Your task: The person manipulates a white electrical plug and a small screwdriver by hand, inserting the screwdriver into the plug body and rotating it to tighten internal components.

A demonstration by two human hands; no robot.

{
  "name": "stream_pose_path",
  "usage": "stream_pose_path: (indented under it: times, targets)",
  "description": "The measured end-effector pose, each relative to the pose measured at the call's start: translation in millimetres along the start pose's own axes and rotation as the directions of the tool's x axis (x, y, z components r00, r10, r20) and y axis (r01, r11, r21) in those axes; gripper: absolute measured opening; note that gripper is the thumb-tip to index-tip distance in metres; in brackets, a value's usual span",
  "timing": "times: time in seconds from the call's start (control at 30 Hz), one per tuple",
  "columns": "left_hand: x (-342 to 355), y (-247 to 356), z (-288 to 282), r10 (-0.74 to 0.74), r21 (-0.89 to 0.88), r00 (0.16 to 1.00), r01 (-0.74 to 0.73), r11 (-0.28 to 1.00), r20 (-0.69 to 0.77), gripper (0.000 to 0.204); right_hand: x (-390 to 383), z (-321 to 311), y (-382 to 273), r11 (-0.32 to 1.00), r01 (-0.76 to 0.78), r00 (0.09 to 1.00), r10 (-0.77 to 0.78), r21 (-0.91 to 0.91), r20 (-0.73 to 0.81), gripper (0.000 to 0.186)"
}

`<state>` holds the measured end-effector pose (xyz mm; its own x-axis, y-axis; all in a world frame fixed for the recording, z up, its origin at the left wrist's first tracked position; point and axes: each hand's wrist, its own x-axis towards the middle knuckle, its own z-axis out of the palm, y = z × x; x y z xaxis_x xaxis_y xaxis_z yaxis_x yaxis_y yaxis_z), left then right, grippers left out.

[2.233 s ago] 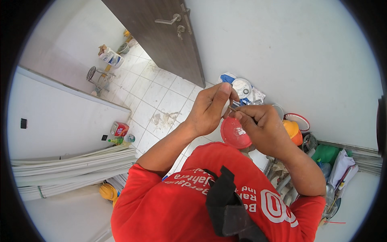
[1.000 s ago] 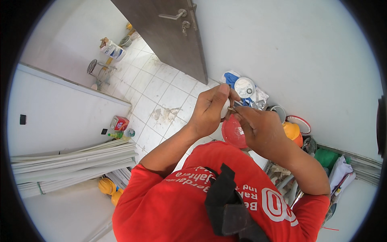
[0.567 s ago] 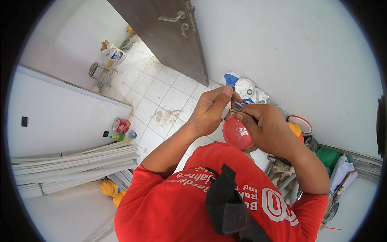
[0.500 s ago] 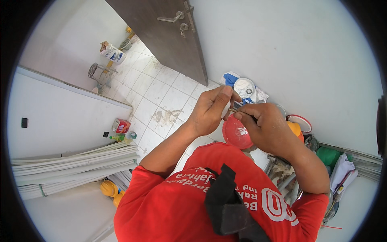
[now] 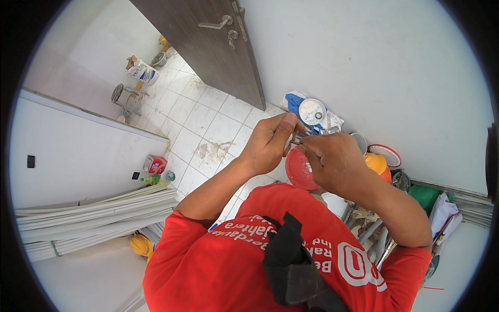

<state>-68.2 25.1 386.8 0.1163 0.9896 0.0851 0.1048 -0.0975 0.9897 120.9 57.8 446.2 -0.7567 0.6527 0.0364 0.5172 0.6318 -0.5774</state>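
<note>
Both my hands are raised in front of my chest, close together. My left hand (image 5: pixel 270 143) is closed, thumb up and fingers curled toward the right hand; what it grips is mostly hidden. From the fingertips of my right hand (image 5: pixel 335 162), pinched shut, a thin brownish rod-like piece (image 5: pixel 296 142) runs toward the left fingers. It is too small to name. Below the hands, on the floor, stands a red bowl-shaped container (image 5: pixel 300 169), partly covered by the right hand.
A dark door (image 5: pixel 208 47) stands ajar over the tiled floor (image 5: pixel 205 122). By the right wall are a white lid (image 5: pixel 312 112), yellow helmets (image 5: pixel 376 163) and piled tools. White pipes (image 5: pixel 99 218) lie along the left wall, near a red can (image 5: pixel 155 164).
My right hand has moved slightly left and turned, its fingertips nearer the left hand. The left hand has barely moved. The view has shifted a little.
</note>
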Motion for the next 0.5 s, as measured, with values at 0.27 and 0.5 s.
stream_pose_path:
  times: [0.27, 0.5]
  targets:
    - [-6.4, 0.7, -3.5, -0.025, -0.033, 0.999, 0.025, 0.999, -0.022, 0.054, 1.9, 2.6, -2.2, 0.988, 0.093, 0.995, -0.090, -0.120, 0.030, 0.012]
    - [-6.6, 1.4, -6.6, -0.027, -0.041, 0.999, 0.025, 0.999, -0.039, 0.054, 3.2, 1.8, -3.4, 0.948, 0.174, 0.983, -0.154, -0.267, 0.097, 0.024]
